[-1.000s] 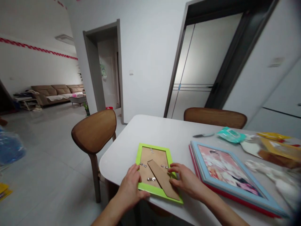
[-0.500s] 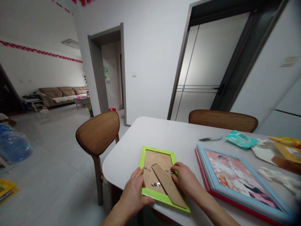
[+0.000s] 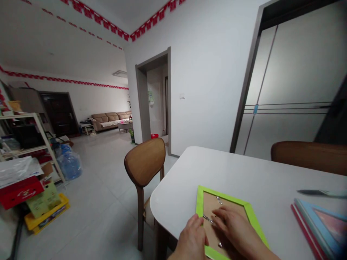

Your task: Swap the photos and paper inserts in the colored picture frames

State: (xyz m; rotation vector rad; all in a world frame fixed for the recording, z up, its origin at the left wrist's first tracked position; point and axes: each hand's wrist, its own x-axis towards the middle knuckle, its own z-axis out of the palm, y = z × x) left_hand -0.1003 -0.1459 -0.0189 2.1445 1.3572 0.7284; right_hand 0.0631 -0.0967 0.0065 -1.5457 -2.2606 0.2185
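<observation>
A lime-green picture frame point(image 3: 200, 203) lies back side up near the table's front edge. Its brown backing board point(image 3: 209, 204) carries small metal clips. My left hand point(image 3: 191, 236) grips the frame's left side, fingers over the rim. Reaching across the board, my right hand point(image 3: 234, 224) has its bent fingers at the left metal clip point(image 3: 207, 219); their tips partly cover it. Another metal clip point(image 3: 219, 245) shows lower down, below my right hand. The board's stand leg is hidden under my right hand and arm.
The white table point(image 3: 230, 168) carries a knife point(image 3: 320, 193) and stacked frames, a light-blue frame point(image 3: 307, 213) on top, at the right. Wooden chairs stand at the left point(image 3: 146, 160) and the far side point(image 3: 309, 155). A shelf point(image 3: 40, 131) with boxes is far left.
My view has swung left. My right hand has moved from the frame's right side across to the clip on its left. The left hand stays on the left side.
</observation>
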